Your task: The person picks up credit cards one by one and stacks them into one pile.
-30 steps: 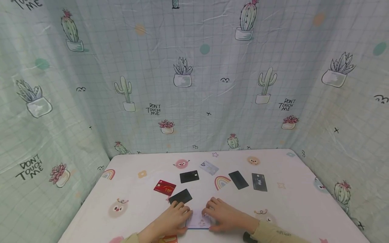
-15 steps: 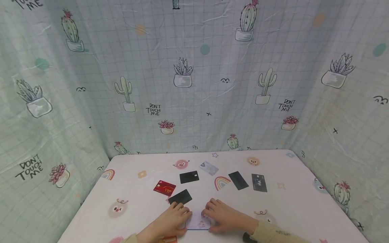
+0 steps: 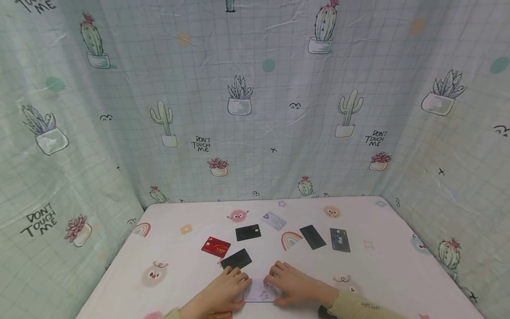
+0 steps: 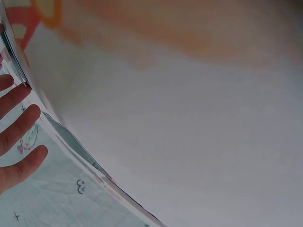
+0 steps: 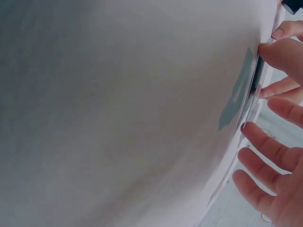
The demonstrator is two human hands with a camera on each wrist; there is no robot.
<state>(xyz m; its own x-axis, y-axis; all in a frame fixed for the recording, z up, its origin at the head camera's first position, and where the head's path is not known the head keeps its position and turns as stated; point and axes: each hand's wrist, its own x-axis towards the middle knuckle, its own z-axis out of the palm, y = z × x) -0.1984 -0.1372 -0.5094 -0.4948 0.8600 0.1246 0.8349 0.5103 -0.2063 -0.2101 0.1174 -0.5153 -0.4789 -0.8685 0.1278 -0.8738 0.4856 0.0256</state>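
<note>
A flat, pale lilac rectangle with a faint print (image 3: pixel 256 291) lies on the table at the front, between both hands; its kind cannot be made out. My left hand (image 3: pixel 228 287) grips its left side, thumb at the near corner and fingers toward the far one. On the opposite side my right hand (image 3: pixel 292 283) holds it the same way. In the right wrist view the thing appears as a thin dark edge (image 5: pixel 258 73) near the thumb, with the other fingers (image 5: pixel 260 163) spread. Just beyond the left fingertips lies a black card (image 3: pixel 237 258); whether they touch it is unclear.
Several bank-type cards lie farther back: a red VIP card (image 3: pixel 216 247), a black chip card (image 3: pixel 248 232), a silvery card (image 3: pixel 274 220), a dark card (image 3: pixel 312 237) and a grey Vip card (image 3: pixel 340 240). A cactus-print curtain (image 3: pixel 255 133) encloses the printed table (image 3: pixel 382 274).
</note>
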